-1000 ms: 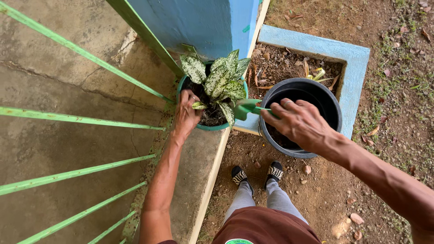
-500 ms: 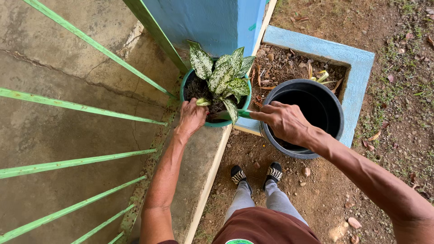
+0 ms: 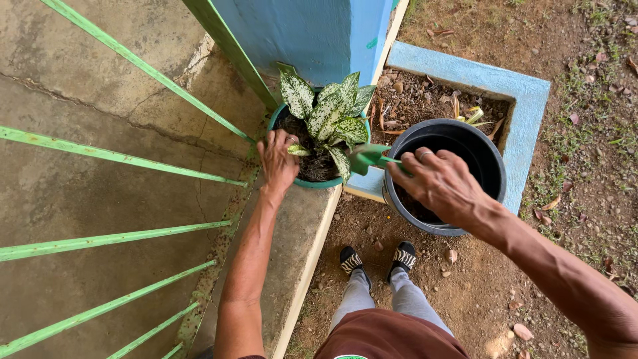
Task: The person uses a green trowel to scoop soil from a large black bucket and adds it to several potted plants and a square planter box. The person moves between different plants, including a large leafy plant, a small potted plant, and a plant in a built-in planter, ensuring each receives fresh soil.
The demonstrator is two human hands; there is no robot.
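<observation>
Fingers (image 3: 282, 143) on pot rim (image 3: 319, 184)

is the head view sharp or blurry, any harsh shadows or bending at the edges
Head view: sharp on the left hand, the right hand and the spotted plant; light soft and even, no hard shadows or glare; green railing bars fan out, a wide-angle look.

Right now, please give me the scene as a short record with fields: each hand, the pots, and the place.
left hand: rests on the rim and soil of the teal pot
right hand: holds a green trowel
plant: spotted green-white leaves, in the teal pot
black bucket: on the ground, beside the blue planter bed
place: concrete ledge, green railing
</observation>
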